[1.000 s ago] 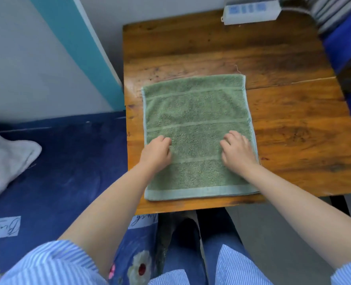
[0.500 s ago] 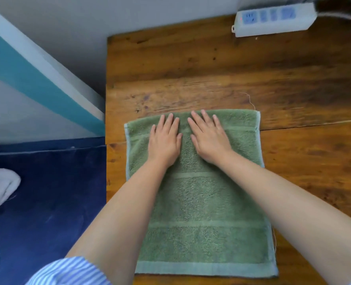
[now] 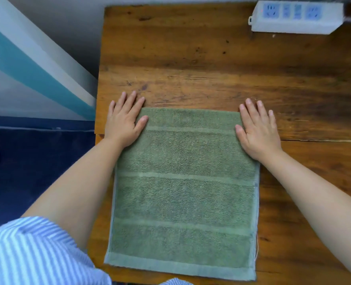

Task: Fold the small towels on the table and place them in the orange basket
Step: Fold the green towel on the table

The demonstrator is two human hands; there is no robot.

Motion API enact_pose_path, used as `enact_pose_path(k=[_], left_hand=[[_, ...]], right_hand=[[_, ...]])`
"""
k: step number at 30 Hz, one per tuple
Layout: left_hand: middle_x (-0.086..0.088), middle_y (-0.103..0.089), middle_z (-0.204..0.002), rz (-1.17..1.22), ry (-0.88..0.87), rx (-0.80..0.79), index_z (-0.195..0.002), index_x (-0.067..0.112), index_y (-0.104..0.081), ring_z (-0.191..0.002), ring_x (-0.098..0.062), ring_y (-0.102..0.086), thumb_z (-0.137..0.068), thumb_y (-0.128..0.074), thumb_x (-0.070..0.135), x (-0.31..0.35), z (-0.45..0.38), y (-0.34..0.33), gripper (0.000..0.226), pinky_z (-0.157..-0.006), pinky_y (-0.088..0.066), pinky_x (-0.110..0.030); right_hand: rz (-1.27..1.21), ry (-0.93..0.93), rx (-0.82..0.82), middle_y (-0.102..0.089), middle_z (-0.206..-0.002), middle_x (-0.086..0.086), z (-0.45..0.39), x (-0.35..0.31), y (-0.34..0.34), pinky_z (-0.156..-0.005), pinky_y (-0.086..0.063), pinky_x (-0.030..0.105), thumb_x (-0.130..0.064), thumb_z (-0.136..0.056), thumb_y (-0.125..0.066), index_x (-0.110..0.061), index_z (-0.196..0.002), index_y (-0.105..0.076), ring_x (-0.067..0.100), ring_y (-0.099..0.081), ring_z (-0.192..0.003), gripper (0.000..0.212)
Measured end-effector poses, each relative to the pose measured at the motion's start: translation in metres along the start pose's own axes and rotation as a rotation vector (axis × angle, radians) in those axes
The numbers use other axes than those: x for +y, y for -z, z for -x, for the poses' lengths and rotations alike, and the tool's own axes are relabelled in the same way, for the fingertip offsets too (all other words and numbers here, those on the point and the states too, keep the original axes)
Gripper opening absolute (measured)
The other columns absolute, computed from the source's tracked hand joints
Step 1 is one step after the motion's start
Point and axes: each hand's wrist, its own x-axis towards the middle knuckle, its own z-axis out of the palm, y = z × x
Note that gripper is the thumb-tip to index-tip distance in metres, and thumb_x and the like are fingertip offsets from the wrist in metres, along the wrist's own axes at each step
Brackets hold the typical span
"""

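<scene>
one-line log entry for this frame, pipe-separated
stage: smoothing, unfolded | green towel flat on wooden table | left hand open, far-left corner | right hand open, far-right corner | basket: not in view

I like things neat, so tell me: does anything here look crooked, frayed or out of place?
Mostly tidy. The green towel lies flat on the wooden table, both hands pressed at its far corners. One oddity: a loose thread dangles from its right edge near the front corner. The orange basket is not in view.

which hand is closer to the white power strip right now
Right. The right hand lies flat on the green towel's far right corner, below the power strip; the left hand rests on the far left corner.
</scene>
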Motion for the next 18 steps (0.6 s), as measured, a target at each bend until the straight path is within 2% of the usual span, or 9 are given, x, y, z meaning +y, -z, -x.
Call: enact_pose_path(k=[3,6,8,10,11,14,16,18], left_hand=[[-0.002,-0.005,-0.158,-0.022,-0.005,-0.022,-0.149,0.024,-0.016,-0.147,-0.023,0.001,-0.093,-0.022,0.050,-0.006,-0.004,0.004,0.062,-0.117,0.001,-0.042],[-0.003,-0.005,-0.158,-0.070,0.002,-0.043,-0.149,0.023,-0.015,-0.146,-0.023,-0.001,-0.099,-0.029,0.042,-0.005,-0.005,0.008,0.056,-0.117,-0.001,-0.043],[-0.011,-0.021,-0.154,-0.071,-0.042,0.020,-0.146,0.013,-0.026,-0.143,-0.029,-0.019,-0.097,-0.028,0.038,0.002,0.000,0.013,0.055,-0.114,-0.014,-0.045],[-0.019,-0.044,-0.140,-0.056,-0.117,0.110,-0.138,0.002,-0.039,-0.128,-0.035,-0.041,-0.089,-0.026,0.032,0.011,0.006,0.018,0.059,-0.103,-0.032,-0.046],[-0.020,-0.048,-0.136,-0.062,-0.118,0.122,-0.137,0.001,-0.040,-0.123,-0.036,-0.045,-0.087,-0.029,0.027,0.015,0.008,0.019,0.057,-0.100,-0.035,-0.045],[-0.016,-0.048,-0.133,-0.097,-0.031,0.044,-0.141,0.007,-0.032,-0.122,-0.032,-0.042,-0.089,-0.046,0.016,0.022,0.009,0.024,0.055,-0.102,-0.030,-0.040],[-0.015,-0.052,-0.126,-0.142,-0.023,0.014,-0.134,0.008,-0.042,-0.118,-0.031,-0.044,-0.088,-0.049,0.015,0.023,0.008,0.031,0.047,-0.100,-0.030,-0.039],[-0.015,-0.055,-0.117,-0.164,-0.047,0.030,-0.120,0.006,-0.054,-0.112,-0.032,-0.046,-0.088,-0.050,0.013,0.022,0.013,0.035,0.034,-0.094,-0.033,-0.038]], right_hand=[[0.003,-0.014,-0.013,0.001,-0.157,0.001,0.000,0.000,0.002,-0.116,0.006,0.041,-0.055,-0.076,0.003,-0.018,-0.148,-0.007,0.022,0.007,-0.145,0.082],[-0.039,-0.037,-0.024,-0.002,-0.157,0.001,0.001,-0.005,0.007,-0.116,0.004,0.042,-0.041,-0.084,-0.012,-0.015,-0.148,-0.011,0.021,0.004,-0.145,0.069],[-0.071,-0.053,0.064,-0.021,-0.154,0.008,0.003,-0.008,0.014,-0.116,-0.009,0.042,-0.028,-0.082,-0.025,-0.007,-0.142,-0.028,0.025,-0.015,-0.142,0.063],[-0.030,-0.061,0.149,-0.042,-0.138,0.016,0.003,-0.010,0.022,-0.107,-0.024,0.042,-0.021,-0.073,-0.033,-0.002,-0.129,-0.046,0.032,-0.035,-0.128,0.060],[0.015,-0.071,0.147,-0.048,-0.130,0.017,0.002,-0.012,0.027,-0.102,-0.028,0.041,-0.019,-0.074,-0.037,-0.001,-0.125,-0.049,0.034,-0.039,-0.121,0.055],[0.155,-0.080,0.050,-0.055,-0.116,0.016,-0.004,-0.017,0.039,-0.096,-0.029,0.040,-0.012,-0.079,-0.054,-0.004,-0.114,-0.056,0.033,-0.040,-0.114,0.037],[0.217,-0.058,0.003,-0.058,-0.108,0.015,-0.003,-0.019,0.047,-0.095,-0.029,0.039,-0.011,-0.079,-0.054,-0.005,-0.101,-0.061,0.032,-0.042,-0.110,0.024],[0.228,-0.023,0.033,-0.057,-0.106,0.015,0.001,-0.017,0.051,-0.095,-0.030,0.039,-0.008,-0.081,-0.051,-0.003,-0.096,-0.064,0.033,-0.042,-0.109,0.020]])
